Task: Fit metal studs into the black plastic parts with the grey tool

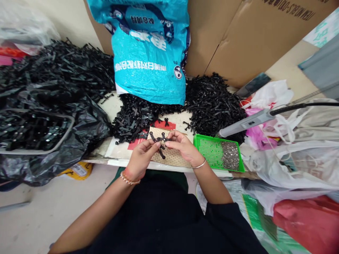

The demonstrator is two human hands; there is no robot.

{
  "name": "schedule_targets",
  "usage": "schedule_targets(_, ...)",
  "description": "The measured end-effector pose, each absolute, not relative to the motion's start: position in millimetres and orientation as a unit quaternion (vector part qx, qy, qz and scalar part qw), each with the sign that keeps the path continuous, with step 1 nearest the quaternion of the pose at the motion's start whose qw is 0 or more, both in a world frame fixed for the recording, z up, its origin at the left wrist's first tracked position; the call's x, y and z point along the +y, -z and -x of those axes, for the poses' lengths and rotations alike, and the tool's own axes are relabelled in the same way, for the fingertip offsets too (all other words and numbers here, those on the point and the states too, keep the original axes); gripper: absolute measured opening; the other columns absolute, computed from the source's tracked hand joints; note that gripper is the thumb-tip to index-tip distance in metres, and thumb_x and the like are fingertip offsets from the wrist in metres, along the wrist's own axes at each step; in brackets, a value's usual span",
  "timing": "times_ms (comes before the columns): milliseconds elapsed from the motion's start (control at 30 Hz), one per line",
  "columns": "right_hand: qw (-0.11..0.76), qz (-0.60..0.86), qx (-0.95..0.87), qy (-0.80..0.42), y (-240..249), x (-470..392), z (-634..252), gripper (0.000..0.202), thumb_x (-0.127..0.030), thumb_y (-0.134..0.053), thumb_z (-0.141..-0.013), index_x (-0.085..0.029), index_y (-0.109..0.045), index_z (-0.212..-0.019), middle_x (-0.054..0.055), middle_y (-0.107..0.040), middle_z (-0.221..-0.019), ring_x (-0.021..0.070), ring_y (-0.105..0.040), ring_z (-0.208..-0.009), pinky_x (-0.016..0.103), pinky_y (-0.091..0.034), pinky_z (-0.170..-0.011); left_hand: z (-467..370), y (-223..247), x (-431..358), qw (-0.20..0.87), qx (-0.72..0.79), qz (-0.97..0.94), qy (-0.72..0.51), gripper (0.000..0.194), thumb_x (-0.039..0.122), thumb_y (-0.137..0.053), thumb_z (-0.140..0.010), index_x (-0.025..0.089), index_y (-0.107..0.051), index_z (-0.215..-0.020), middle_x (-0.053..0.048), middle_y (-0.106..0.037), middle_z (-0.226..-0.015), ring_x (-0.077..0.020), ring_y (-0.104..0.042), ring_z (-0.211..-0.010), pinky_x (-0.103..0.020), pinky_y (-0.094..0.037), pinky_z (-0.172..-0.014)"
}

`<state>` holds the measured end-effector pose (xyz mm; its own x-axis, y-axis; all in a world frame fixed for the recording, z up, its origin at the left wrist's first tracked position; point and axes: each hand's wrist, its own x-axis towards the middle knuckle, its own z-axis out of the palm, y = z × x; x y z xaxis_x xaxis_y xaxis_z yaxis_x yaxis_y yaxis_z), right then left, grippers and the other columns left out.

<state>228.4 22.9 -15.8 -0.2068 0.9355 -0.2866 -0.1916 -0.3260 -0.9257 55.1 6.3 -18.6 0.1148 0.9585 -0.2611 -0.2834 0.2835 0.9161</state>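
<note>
Low in the middle of the head view, my left hand (pixel 142 155) and my right hand (pixel 182 146) meet over a patterned tan mat (pixel 172 158). Between their fingertips is a black jointed piece (pixel 161 151) with several arms ending in round holes. My left thumb and fingers pinch its left and middle part; my right fingers are closed on its right side. The fingers partly hide the piece's centre. Just beyond the hands, a small black piece (pixel 166 122) lies on a red printed patch (pixel 159 124).
Black part heaps (pixel 214 102) stand behind and left (pixel 76 67). A blue bag (pixel 149 70) leans centrally. At right are a green tray (pixel 209 150) of small metal bits and a grey rod (pixel 243 123). A lined tub (pixel 67 132) sits left, plastic bags (pixel 296 169) far right.
</note>
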Motion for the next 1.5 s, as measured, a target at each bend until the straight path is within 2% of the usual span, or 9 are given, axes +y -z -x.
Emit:
schedule_targets(167,0.418,0.467,-0.380,-0.681,14,21,-226,0.037,-0.032,-0.086,-0.066,-0.022,-0.057,-0.084,-0.004,-0.056,-0.085,0.0078,-0.058,-0.074,0.022,-0.056,-0.067,-60,26,4,0.656,0.448,-0.323,-0.515,0.030,0.041,-0.088,-0.069,0.018,-0.073,-0.082,-0.003,-0.074,-0.087,-0.0156,-0.065,-0.080,-0.028,-0.052,-0.078)
schedule_targets(467,0.404,0.488,-0.401,-0.663,9,22,-225,0.036,-0.034,-0.084,-0.067,-0.021,-0.056,-0.085,-0.005,-0.055,-0.079,0.0073,-0.058,-0.069,0.020,-0.055,-0.060,-64,29,2,0.633,0.458,-0.334,-0.527,0.034,0.044,-0.088,-0.068,0.017,-0.074,-0.083,-0.004,-0.075,-0.086,-0.0164,-0.067,-0.080,-0.029,-0.053,-0.079)
schedule_targets(767,0.367,0.497,-0.409,-0.672,2,24,-231,0.038,-0.038,-0.084,-0.068,-0.023,-0.057,-0.089,-0.002,-0.058,-0.087,0.0119,-0.065,-0.079,0.020,-0.059,-0.056,-65,33,1,0.589,0.464,-0.376,-0.545,0.034,0.045,-0.085,-0.071,0.019,-0.075,-0.091,-0.006,-0.076,-0.091,-0.0223,-0.070,-0.091,-0.034,-0.054,-0.088)
schedule_targets(900,0.360,0.483,-0.423,-0.677,2,26,-233,0.038,-0.037,-0.084,-0.069,-0.023,-0.057,-0.091,-0.001,-0.059,-0.092,0.0123,-0.068,-0.081,0.021,-0.062,-0.059,-66,35,2,0.579,0.463,-0.388,-0.547,0.033,0.046,-0.083,-0.074,0.019,-0.075,-0.093,-0.007,-0.077,-0.094,-0.0232,-0.070,-0.093,-0.035,-0.053,-0.090)
schedule_targets(1267,0.384,0.478,-0.403,-0.680,2,30,-229,0.038,-0.037,-0.084,-0.069,-0.022,-0.054,-0.088,-0.002,-0.060,-0.091,0.0117,-0.071,-0.074,0.021,-0.062,-0.058,-57,35,10,0.566,0.455,-0.471,-0.501,0.035,0.048,-0.074,-0.084,0.020,-0.067,-0.103,-0.006,-0.073,-0.096,-0.0181,-0.067,-0.082,-0.027,-0.053,-0.073)
schedule_targets(1500,0.389,0.478,-0.401,-0.678,-3,31,-230,0.040,-0.038,-0.084,-0.069,-0.022,-0.053,-0.088,-0.002,-0.060,-0.091,0.0117,-0.071,-0.074,0.023,-0.062,-0.059,-53,31,14,0.566,0.450,-0.482,-0.495,0.032,0.044,-0.076,-0.083,0.018,-0.069,-0.101,-0.004,-0.071,-0.085,-0.0172,-0.066,-0.077,-0.026,-0.052,-0.072)
